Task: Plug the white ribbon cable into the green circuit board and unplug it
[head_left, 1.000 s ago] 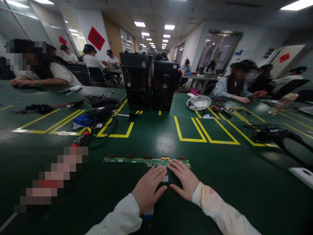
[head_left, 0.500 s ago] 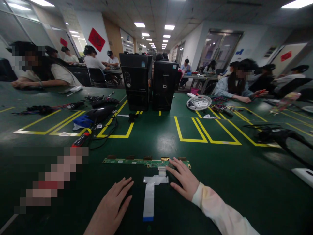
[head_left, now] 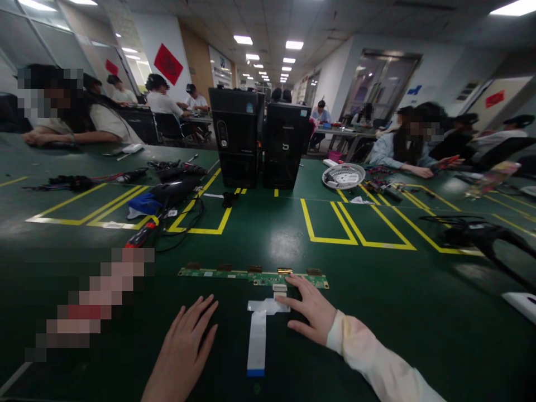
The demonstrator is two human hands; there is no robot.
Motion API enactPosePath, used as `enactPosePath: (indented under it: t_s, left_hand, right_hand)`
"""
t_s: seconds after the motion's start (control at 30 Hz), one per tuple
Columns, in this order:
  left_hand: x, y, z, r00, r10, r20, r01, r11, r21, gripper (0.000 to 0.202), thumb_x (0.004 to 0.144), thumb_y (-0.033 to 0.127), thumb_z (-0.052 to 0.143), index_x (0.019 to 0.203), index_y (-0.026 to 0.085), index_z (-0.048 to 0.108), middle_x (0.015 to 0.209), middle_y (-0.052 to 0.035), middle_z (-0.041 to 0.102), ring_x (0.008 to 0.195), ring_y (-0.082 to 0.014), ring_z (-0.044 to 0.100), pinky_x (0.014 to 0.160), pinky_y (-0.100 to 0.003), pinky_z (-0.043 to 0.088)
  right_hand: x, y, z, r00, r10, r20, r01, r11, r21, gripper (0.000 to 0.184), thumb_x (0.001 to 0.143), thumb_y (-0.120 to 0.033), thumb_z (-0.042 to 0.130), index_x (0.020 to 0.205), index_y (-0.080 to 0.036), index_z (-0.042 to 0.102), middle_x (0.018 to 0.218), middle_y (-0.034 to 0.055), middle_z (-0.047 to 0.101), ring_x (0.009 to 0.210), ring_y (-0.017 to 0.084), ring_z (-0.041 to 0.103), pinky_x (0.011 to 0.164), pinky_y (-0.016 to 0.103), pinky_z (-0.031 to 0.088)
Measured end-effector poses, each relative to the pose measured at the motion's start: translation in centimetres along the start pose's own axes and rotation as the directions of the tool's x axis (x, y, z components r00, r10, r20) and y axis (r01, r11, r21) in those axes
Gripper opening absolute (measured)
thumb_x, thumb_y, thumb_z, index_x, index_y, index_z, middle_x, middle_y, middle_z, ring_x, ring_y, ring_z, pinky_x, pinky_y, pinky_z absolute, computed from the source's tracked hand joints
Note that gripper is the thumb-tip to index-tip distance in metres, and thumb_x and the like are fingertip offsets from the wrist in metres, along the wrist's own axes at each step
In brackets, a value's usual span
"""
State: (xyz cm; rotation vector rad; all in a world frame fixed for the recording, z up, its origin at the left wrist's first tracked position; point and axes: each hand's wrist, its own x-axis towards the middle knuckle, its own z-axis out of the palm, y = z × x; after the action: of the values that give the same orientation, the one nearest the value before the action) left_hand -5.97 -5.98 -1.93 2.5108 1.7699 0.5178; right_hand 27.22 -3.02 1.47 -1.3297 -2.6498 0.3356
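Note:
A long, narrow green circuit board (head_left: 234,275) lies crosswise on the table. From its connector a white flat ribbon cable (head_left: 257,340) runs toward me, with a bend near its top and a blue end. My right hand (head_left: 312,310) is open, its fingers spread over the right part of the board and the upper cable. One fingertip overlaps the cable near the connector; whether it presses there I cannot tell. To the left of the cable, my left hand (head_left: 184,340) rests open and apart from it, fingers stretched out, holding nothing.
Two black computer towers (head_left: 237,139) stand ahead. A red-and-black handled tool (head_left: 142,234), a blue cloth (head_left: 144,204) and dark cables are at left. A round white basket (head_left: 344,176) sits at right, near a black bent stand (head_left: 477,231). People sit at both sides.
My left hand has shifted slightly left, away from the cable. My right hand has moved a little left, its forefinger now over the upper cable. The view has shifted slightly.

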Motion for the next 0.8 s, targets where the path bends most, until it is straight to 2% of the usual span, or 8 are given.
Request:
enactPosePath:
  t_s: [0.27, 0.4, 0.6, 0.8]
  left_hand:
    - [0.0, 0.0, 0.3, 1.000, -0.004, -0.019, 0.005, 1.000, 0.014, 0.044, 0.092, 0.037, 0.040, 0.133, 0.023, 0.046, 0.138, -0.0053, 0.049, 0.128, -0.0245, 0.042, 0.107, -0.050, 0.030]
    - [-0.1, 0.0, 0.4, 1.000, 0.000, -0.030, 0.001, 1.000, 0.012, 0.043, 0.092, 0.037, 0.039, 0.133, 0.024, 0.047, 0.137, -0.0049, 0.049, 0.128, -0.0244, 0.042, 0.107, -0.050, 0.031]
    - [-0.2, -0.1, 0.5, 0.999, 0.003, -0.039, -0.002, 1.000, 0.009, 0.044, 0.092, 0.037, 0.038, 0.133, 0.024, 0.047, 0.137, -0.0044, 0.050, 0.129, -0.0240, 0.041, 0.107, -0.050, 0.030]
    - [-0.2, -0.5, 0.9, 1.000, -0.003, -0.007, 0.003, 1.000, 0.004, 0.045, 0.092, 0.039, 0.040, 0.135, 0.026, 0.045, 0.139, -0.0038, 0.048, 0.130, -0.0255, 0.040, 0.107, -0.051, 0.030]
  right_hand:
    - [-0.2, -0.2, -0.5, 0.995, 0.003, 0.103, -0.001, 1.000, -0.018, 0.065, 0.083, -0.055, 0.050, 0.141, -0.030, 0.036, 0.149, 0.0130, 0.026, 0.138, 0.032, 0.017, 0.109, 0.054, 0.017]
    - [-1.4, -0.5, -1.2, 0.992, 0.076, 0.100, -0.071, 0.996, -0.055, 0.068, 0.081, -0.063, 0.047, 0.141, -0.033, 0.034, 0.148, 0.0115, 0.028, 0.137, 0.032, 0.021, 0.108, 0.059, 0.014]
    - [-5.2, 0.5, -1.5, 0.977, 0.208, 0.041, -0.203, 0.975, -0.091, 0.070, 0.080, -0.069, 0.041, 0.140, -0.035, 0.035, 0.146, 0.0105, 0.034, 0.134, 0.033, 0.029, 0.106, 0.063, 0.016]
    - [-10.4, 4.1, 0.1, 0.922, 0.387, -0.019, -0.386, 0.912, -0.136, 0.066, 0.083, -0.065, 0.041, 0.142, -0.037, 0.031, 0.148, 0.0097, 0.030, 0.132, 0.034, 0.032, 0.103, 0.064, 0.024]
